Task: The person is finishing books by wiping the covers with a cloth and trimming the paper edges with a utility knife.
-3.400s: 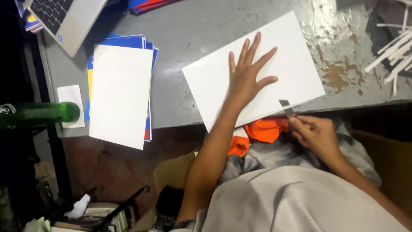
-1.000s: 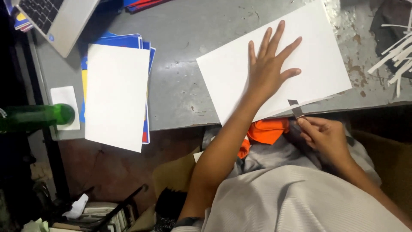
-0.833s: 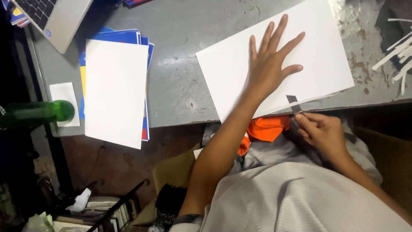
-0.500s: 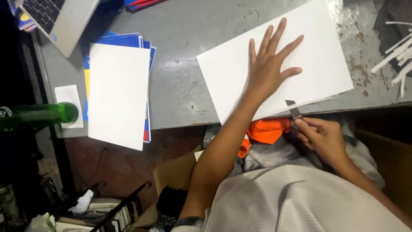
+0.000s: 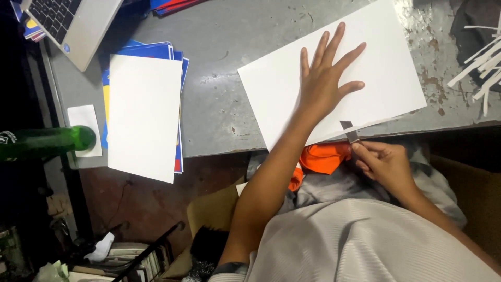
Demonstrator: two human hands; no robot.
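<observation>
Left hand [image 5: 326, 78] lay flat, fingers spread, on the white sheet [image 5: 386, 62] at the grey table's [image 5: 229, 94] near edge; right hand [image 5: 383, 162] pinched a small blade [image 5: 348, 130] against that edge. Paper strips [image 5: 482, 57], a stacked pile [image 5: 143, 115], laptop [image 5: 68, 23] and green bottle [image 5: 44, 142] lay well apart. Little had shifted since earlier.

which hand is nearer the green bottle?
Left. The left hand lies flat on the white sheet, mid-table, on the side toward the green bottle. The right hand holds a small blade at the sheet's near edge, farther away.
</observation>
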